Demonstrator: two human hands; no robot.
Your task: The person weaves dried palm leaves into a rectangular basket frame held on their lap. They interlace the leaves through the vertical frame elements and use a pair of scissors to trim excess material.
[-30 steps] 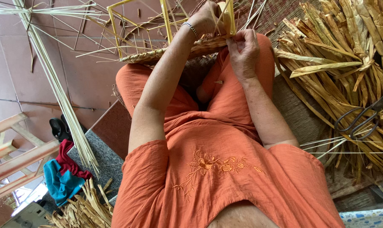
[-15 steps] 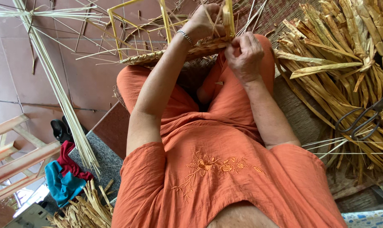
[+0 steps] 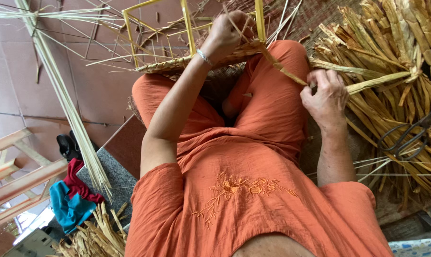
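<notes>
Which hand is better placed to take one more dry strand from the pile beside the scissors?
Probably the right hand. It is beside the pile of dry strands and near the scissors, pulling one flat strand. The left hand grips the woven edge on the frame, farther from the pile.

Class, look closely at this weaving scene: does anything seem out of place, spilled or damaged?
Little stands out. Scissors lie loose on the pile of dried leaves, half buried. Clothes sit bundled on the floor.
</notes>
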